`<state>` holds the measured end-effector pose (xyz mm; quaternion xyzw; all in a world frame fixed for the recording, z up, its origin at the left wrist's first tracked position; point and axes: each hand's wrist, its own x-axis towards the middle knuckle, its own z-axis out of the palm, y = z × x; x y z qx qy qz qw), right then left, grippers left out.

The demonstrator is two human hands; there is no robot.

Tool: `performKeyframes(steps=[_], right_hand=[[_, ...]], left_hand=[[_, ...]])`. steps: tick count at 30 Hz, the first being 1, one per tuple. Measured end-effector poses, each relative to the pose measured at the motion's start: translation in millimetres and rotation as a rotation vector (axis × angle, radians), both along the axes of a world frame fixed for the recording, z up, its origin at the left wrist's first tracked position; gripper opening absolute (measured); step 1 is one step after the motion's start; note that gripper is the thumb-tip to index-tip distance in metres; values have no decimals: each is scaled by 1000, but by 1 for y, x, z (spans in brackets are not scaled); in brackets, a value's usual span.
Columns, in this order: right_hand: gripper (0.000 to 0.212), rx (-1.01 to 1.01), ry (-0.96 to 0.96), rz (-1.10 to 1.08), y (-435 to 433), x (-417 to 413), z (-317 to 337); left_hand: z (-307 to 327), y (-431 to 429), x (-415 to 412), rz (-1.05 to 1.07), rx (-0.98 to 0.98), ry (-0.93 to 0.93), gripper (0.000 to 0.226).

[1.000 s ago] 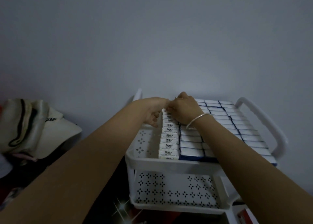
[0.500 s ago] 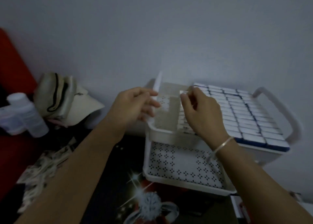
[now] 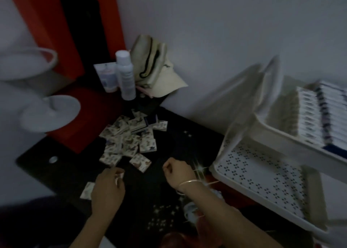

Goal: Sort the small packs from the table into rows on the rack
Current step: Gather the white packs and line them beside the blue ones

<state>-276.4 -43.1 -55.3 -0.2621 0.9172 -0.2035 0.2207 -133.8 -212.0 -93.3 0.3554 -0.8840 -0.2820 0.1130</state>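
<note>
Your left hand (image 3: 108, 186) is low over the dark table (image 3: 62, 172), near edge, with its fingers curled together. Something pale shows at the fingertips, but blur prevents telling whether they pinch a pack or only cover one. Your right hand (image 3: 176, 172) is just to the right of it and apart from it, fingers curled under into a loose fist with nothing visible in them; a thin bracelet (image 3: 189, 182) sits on that wrist. The loose packs (image 3: 129, 139) lie in a jumbled, overlapping heap on the table ahead of both hands. A single pack (image 3: 140, 162) lies apart from the heap, between the hands and beyond them. A stray pack (image 3: 87, 190) lies just left of the left hand. The white rack (image 3: 262, 182) stands at the right, its perforated lower tier bare; the upper tier carries rows of packs (image 3: 319, 116), standing tight together. A white bottle (image 3: 125, 75) stands upright beyond the heap, with a pale cap (image 3: 157, 71) beside it against the wall.
</note>
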Motion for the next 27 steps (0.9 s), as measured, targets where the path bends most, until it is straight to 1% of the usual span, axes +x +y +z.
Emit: performKeyframes(steps=[2,5,6,8,10,11,12,16,18,19,22,24,25,27], right_hand=[[27,59,-50,0,-21,0,-25],[36,98,-42,8,-52,1,-52],[36,104,-7,31,-59,3,-56],[36,65,161,126,-76,6,-64],[30,0,314,164,-93,3,-68],[30,8,367,165,-101,0,-69],[34,41,351,152,-108,-2,-69],[62,177,201,88,-120,-4,-80],[66,186,172,71,-121,-1,-84],[63,181,180,78,-121,0,-86],[40,126,264,91,-114,2,-90],[38,140,222,67,-101,2,-89],[38,133,179,44,-94,1,-89],[35,84,102,-8,-78,0,-84]], left_hand=[[-10,-12,11,-2,-60,-63,27],[-22,-27,21,-47,-174,-177,35],[-24,-29,21,-77,-228,-217,40],[-30,-35,22,-105,-321,-274,46],[-34,-44,18,-77,-358,-288,42],[-36,-48,15,-57,-359,-298,39],[-37,-52,12,-40,-354,-320,39],[-44,-57,5,-30,-274,-390,45],[-48,-57,1,-26,-236,-409,49],[-50,-57,-2,-38,-230,-417,51],[-49,-57,-8,-68,-196,-405,55],[-46,-53,-12,-85,-164,-375,58],[-44,-50,-14,-98,-147,-342,54],[-37,-43,-18,-118,-55,-225,37]])
